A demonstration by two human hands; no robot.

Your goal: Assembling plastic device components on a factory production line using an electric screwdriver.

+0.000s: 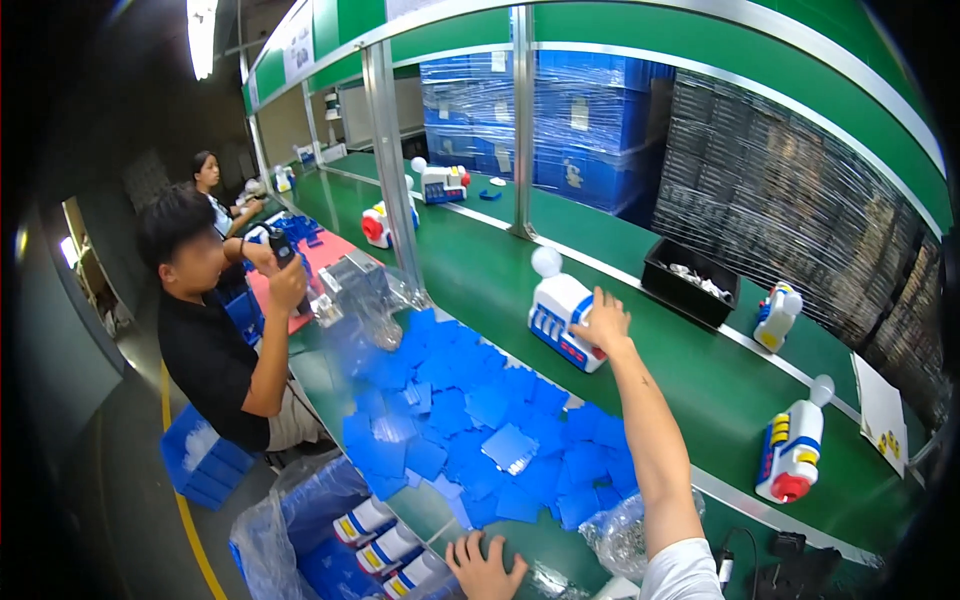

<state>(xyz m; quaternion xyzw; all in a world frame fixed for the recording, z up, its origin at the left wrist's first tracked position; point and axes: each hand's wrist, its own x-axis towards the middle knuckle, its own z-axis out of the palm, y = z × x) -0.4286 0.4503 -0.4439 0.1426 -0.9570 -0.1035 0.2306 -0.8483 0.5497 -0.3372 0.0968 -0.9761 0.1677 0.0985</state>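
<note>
My right hand reaches across the green conveyor belt and has its fingers curled over one end of a white and blue plastic toy. That toy has a white ball on top and a row of blue parts along its side. My left hand rests at the bench's near edge with fingers spread and nothing in it. Between my hands and the neighbour lies a wide heap of blue square sheets. Just left of my left hand, a plastic-lined blue bin holds more white toys.
Along the belt stand similar toys, several in all. A black tray of small white parts sits beyond it. A metal post rises at the heap's far side. One person holds a dark tool; another sits farther off.
</note>
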